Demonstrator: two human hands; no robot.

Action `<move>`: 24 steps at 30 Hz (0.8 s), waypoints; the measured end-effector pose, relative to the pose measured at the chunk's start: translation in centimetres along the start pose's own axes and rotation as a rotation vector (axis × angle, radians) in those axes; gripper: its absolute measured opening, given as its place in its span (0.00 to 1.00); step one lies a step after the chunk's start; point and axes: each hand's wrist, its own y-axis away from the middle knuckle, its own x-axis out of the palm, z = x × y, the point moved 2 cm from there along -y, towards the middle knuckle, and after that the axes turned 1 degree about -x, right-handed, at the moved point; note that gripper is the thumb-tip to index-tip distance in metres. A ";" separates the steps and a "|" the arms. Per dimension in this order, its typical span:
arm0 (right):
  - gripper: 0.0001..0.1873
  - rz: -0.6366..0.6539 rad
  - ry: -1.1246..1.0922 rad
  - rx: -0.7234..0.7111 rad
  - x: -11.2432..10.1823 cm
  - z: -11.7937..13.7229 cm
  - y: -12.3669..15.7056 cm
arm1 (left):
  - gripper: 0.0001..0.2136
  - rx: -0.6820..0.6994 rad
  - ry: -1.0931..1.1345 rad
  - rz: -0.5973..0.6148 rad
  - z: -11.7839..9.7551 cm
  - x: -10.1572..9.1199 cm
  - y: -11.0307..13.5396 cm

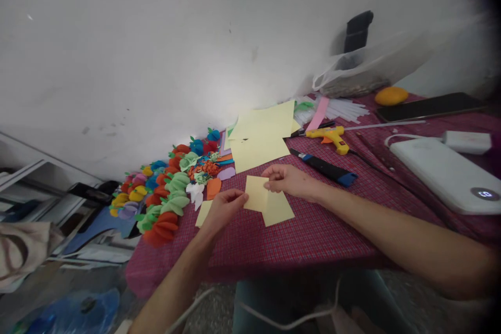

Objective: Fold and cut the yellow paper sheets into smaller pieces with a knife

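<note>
A small pale yellow paper piece [256, 195] is held up between my two hands, above the table. My left hand [229, 203] pinches its left edge between thumb and fingers. At its upper right edge, my right hand [285, 180] grips it the same way. Another yellow paper piece [279, 211] lies on the cloth just behind and to the right of it. A third yellow piece [203, 213] shows partly beside my left hand. Larger yellow sheets [260, 135] lie beyond my hands, near the wall.
Colourful paper shapes [168, 193] crowd the table's left side. A utility knife [326, 167] and a yellow glue gun [331, 138] lie right of the sheets. Further right are a white power bank [442, 172], a dark phone [430, 107] and a plastic bag [364, 70].
</note>
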 end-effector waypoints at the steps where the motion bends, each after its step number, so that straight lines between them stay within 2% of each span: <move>1: 0.10 -0.001 0.004 0.009 0.0 0.1 0.0 | 0.11 -0.024 -0.017 0.004 0.1 -0.6 0.3; 3: 0.10 -0.002 0.012 0.032 0.0 0.2 0.1 | 0.12 -0.070 -0.027 -0.044 0.3 -2.6 0.7; 5: 0.09 -0.002 0.033 0.054 0.1 0.5 0.2 | 0.13 -0.099 -0.013 -0.146 0.7 -5.3 1.2; 8: 0.08 0.012 0.073 0.073 0.2 0.8 0.4 | 0.14 -0.163 0.031 -0.200 1.4 -9.3 1.9; 11: 0.09 0.026 0.102 0.093 0.3 0.7 0.4 | 0.15 -0.247 0.028 -0.230 2.6 -12.1 2.2; 14: 0.10 0.034 0.121 0.094 0.2 0.2 0.3 | 0.16 -0.280 -0.032 -0.234 4.2 -13.3 2.0; 18: 0.10 0.028 0.154 0.083 -0.1 -0.3 0.1 | 0.18 -0.289 -0.116 -0.237 6.1 -13.7 1.5; 24: 0.11 0.055 0.144 0.102 -0.2 -0.6 0.1 | 0.18 -0.295 -0.228 -0.240 6.8 -13.9 1.4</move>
